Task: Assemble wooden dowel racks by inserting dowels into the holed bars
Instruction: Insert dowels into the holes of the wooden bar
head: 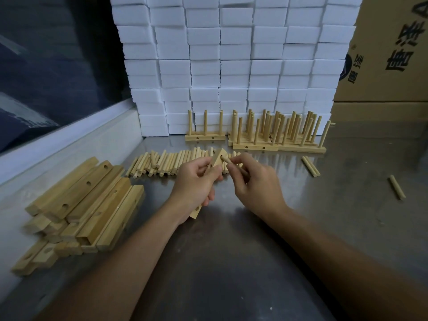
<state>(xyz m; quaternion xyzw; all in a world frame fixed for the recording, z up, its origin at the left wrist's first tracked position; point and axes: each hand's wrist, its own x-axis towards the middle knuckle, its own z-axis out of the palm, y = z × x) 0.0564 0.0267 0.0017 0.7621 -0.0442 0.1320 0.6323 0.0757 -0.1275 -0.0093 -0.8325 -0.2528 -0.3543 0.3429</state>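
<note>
At the centre of the grey metal counter [231,239] we see the left hand [194,181] with its fingers curled around a pale wooden holed bar [216,161], which it holds tilted, the upper end pointing toward 12 o'clock and the lower end [195,213] showing below the palm. The right hand [254,181] sits just beside it at 3 o'clock, thumb and fingers pinching a short round wooden dowel [225,159] whose tip meets a hole near the top of the bar; we cannot tell how far in it sits.

Just behind the hands, toward 12 o'clock, lies a long row of loose wooden dowels [166,164]. Further back at 12 to 1 o'clock stand finished wooden racks with upright dowels [273,133], one three-dowel rack [205,133] a little apart on their left. At 9 o'clock we find a heap of unfilled pale holed wooden bars [88,205].

Toward 3 o'clock two loose dowels [310,166] lie together, and a single dowel [397,187] lies well apart from them. A wall of stacked white foam blocks [231,66] rises behind the racks, with a brown cardboard box [389,54] printed in dark characters at 2 o'clock.
</note>
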